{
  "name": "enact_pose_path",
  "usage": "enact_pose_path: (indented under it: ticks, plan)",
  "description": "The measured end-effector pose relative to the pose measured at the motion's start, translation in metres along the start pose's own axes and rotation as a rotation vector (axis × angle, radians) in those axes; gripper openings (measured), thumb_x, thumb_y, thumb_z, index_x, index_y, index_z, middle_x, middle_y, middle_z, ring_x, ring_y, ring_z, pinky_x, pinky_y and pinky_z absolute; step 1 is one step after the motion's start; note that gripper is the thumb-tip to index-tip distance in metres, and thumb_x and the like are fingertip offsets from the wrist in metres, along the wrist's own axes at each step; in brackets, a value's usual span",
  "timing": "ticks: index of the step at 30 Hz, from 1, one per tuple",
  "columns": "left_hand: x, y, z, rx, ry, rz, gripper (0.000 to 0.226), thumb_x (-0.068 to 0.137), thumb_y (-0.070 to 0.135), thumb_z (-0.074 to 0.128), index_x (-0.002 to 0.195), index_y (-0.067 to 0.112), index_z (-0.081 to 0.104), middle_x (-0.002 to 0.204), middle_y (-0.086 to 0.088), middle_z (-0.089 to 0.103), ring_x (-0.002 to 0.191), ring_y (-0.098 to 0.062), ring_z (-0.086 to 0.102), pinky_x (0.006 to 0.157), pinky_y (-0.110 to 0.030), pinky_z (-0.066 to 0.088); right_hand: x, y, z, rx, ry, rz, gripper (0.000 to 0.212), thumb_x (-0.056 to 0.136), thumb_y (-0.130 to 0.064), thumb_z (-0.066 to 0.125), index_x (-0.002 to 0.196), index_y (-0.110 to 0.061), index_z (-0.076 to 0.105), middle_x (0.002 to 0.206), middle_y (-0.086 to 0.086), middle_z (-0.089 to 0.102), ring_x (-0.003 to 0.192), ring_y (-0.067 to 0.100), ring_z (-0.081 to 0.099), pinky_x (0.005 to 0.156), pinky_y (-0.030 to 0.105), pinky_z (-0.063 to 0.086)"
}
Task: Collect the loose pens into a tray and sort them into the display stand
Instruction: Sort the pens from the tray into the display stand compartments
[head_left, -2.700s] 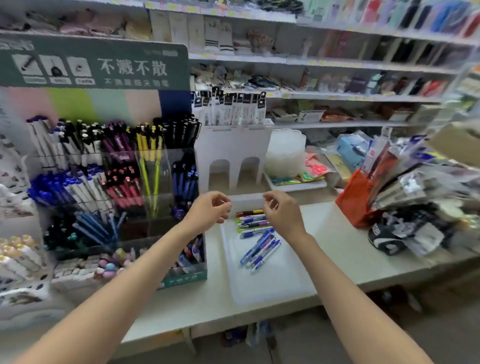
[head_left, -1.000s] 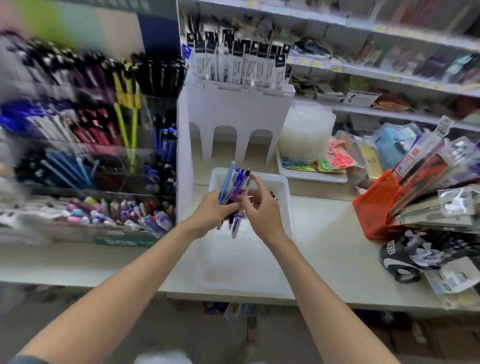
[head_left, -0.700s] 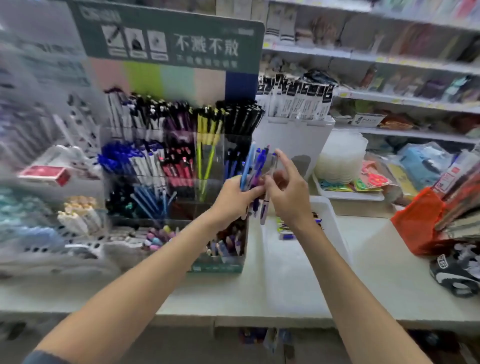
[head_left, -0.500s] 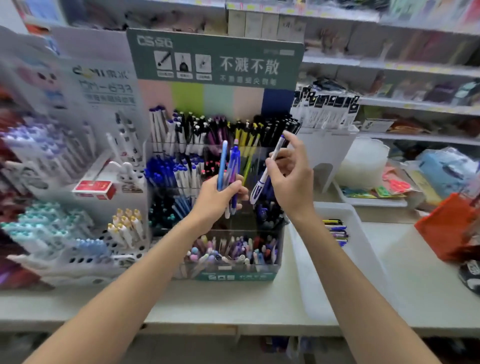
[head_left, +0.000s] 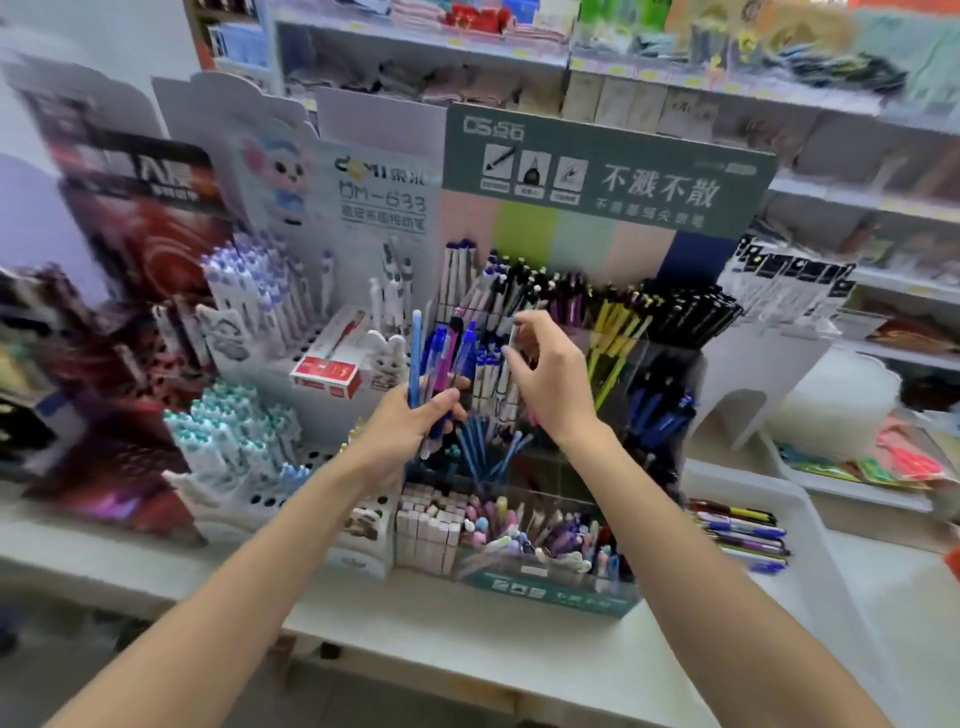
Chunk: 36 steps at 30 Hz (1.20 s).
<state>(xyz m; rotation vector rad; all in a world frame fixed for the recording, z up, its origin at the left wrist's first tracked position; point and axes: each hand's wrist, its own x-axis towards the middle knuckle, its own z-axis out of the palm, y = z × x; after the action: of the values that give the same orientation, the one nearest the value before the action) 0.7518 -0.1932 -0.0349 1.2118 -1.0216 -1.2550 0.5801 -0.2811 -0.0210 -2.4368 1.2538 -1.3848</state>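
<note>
Pens, blue bundle: I am gripping them upright in my left hand before the display stand; right hand is pinching a single pen. Likely risks: fanned bundle slipping, wrong compartment.

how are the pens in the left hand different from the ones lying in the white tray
The bunch of pens stands upright, gripped by the left hand; the tray pens lie flat, side by side. The bunch is held in front of the display stand; the tray pens rest in the white tray right of it. The bunch is blue and purple; the tray pens also include yellow and red. Both are unsorted loose pens.
</note>
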Motion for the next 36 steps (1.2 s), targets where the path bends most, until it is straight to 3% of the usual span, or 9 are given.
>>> enact_pose_path:
  ticks: [2,7,12,19,23,26,31,34,36]
  plan:
    - [0.001,0.000,-0.003,-0.013,-0.010,-0.006,0.018,0.100,0.016,0.055,0.114,0.014,0.067,0.076,0.003,0.069,0.060,-0.006,0.055,0.057,-0.026,0.043,-0.003,0.004,0.005,-0.112,0.031,-0.055,0.027,0.090,-0.011,0.067,0.116,-0.005,0.063,0.099,0.007,0.066,0.092,0.022,0.061,0.084,0.035,0.051]
    - [0.007,-0.002,-0.004,-0.022,-0.013,-0.016,0.019,0.101,0.017,0.055,0.114,0.009,0.066,0.080,0.002,0.073,0.061,-0.005,0.058,0.056,-0.022,0.050,0.004,0.005,-0.001,-0.231,0.105,-0.127,0.011,0.087,-0.010,0.069,0.097,-0.009,0.070,0.091,0.003,0.064,0.088,0.021,0.056,0.079,0.027,0.037]
    - [0.009,-0.005,-0.003,0.013,-0.004,0.019,0.020,0.099,0.018,0.057,0.115,0.010,0.066,0.086,0.000,0.075,0.067,-0.007,0.059,0.062,-0.023,0.051,-0.006,0.007,0.003,-0.301,-0.007,-0.158,0.009,0.085,-0.015,0.072,0.091,-0.010,0.075,0.086,0.001,0.067,0.091,0.024,0.056,0.077,0.039,0.045]
    - [0.007,-0.010,-0.009,-0.063,0.000,0.001,0.017,0.100,0.020,0.055,0.110,0.014,0.068,0.090,-0.003,0.072,0.070,-0.010,0.062,0.073,-0.029,0.055,-0.007,0.002,0.000,-0.356,-0.025,-0.161,0.012,0.085,-0.017,0.071,0.091,-0.011,0.079,0.093,0.003,0.066,0.098,0.025,0.054,0.085,0.040,0.042]
    - [0.007,-0.008,-0.014,-0.032,0.028,0.047,0.018,0.100,0.021,0.055,0.110,0.016,0.069,0.087,-0.001,0.072,0.071,-0.009,0.062,0.069,-0.026,0.052,0.005,-0.022,-0.012,-0.111,-0.060,-0.082,0.032,0.090,-0.013,0.065,0.122,-0.009,0.068,0.112,0.004,0.064,0.103,0.017,0.054,0.093,0.032,0.042]
    - [0.007,-0.003,-0.014,0.004,0.027,0.078,0.017,0.100,0.022,0.056,0.109,0.016,0.069,0.085,-0.002,0.072,0.070,-0.008,0.063,0.066,-0.023,0.050,0.012,-0.054,-0.010,0.215,-0.180,0.065,0.049,0.093,-0.015,0.064,0.141,-0.012,0.051,0.103,-0.001,0.064,0.089,0.010,0.058,0.085,0.019,0.049]
    - [0.006,0.007,-0.020,0.080,-0.005,0.099,0.022,0.100,0.024,0.056,0.092,0.006,0.066,0.066,0.005,0.065,0.058,-0.010,0.055,0.057,-0.022,0.045,0.012,-0.068,0.008,0.373,-0.210,0.220,0.052,0.090,-0.011,0.069,0.138,-0.016,0.048,0.110,-0.001,0.056,0.091,0.008,0.060,0.081,0.016,0.051]
    - [0.006,0.011,-0.025,0.058,0.010,0.097,0.021,0.100,0.024,0.057,0.107,0.008,0.068,0.082,-0.003,0.073,0.070,-0.013,0.066,0.065,-0.024,0.053,0.019,-0.067,0.009,0.473,-0.178,0.261,0.046,0.088,-0.010,0.071,0.130,-0.015,0.053,0.103,0.004,0.063,0.090,0.014,0.065,0.083,0.027,0.056]
    - [0.006,0.012,-0.033,0.031,0.031,0.088,0.025,0.100,0.022,0.056,0.118,0.011,0.068,0.097,-0.008,0.076,0.084,-0.017,0.072,0.077,-0.030,0.059,0.027,-0.062,0.002,0.467,-0.012,0.271,0.042,0.087,-0.008,0.071,0.127,-0.011,0.055,0.095,0.004,0.066,0.086,0.013,0.065,0.079,0.022,0.054]
